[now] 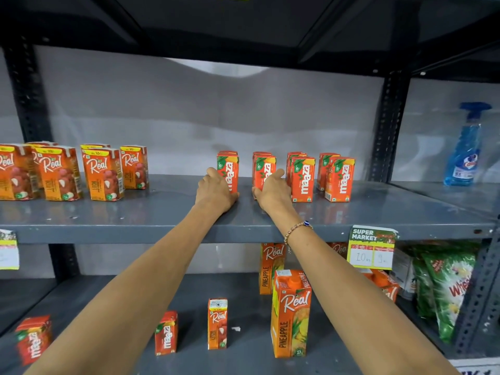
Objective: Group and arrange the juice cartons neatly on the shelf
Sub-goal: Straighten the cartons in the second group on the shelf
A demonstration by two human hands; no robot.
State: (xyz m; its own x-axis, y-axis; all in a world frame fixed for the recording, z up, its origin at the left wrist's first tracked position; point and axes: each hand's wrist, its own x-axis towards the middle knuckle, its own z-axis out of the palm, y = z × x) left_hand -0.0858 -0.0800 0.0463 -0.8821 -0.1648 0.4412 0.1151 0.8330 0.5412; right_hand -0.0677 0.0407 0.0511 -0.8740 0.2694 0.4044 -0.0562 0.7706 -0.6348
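Hands (244, 189) on Maaza cartons (244, 174) (upright)

upper shelf (135, 220) – lychee real cartons (102, 174) upright in a loose cluster at left, red maaza cartons (303, 180) upright in four short files at right. lower shelf (243, 355) – stray maaza, small real and tall pineapple cartons (290, 315) stand scattered.

Light is even and fairly bright on the grey metal shelf (135, 220), whose painted surface carries soft sheen and faint reflections of the orange cartons. The dark underside of the upper shelf (243, 28) stays in deep shadow. Wide-angle bending curves the shelf edges toward the corners. The blue spray bottle (464, 147) looks soft and smeared.
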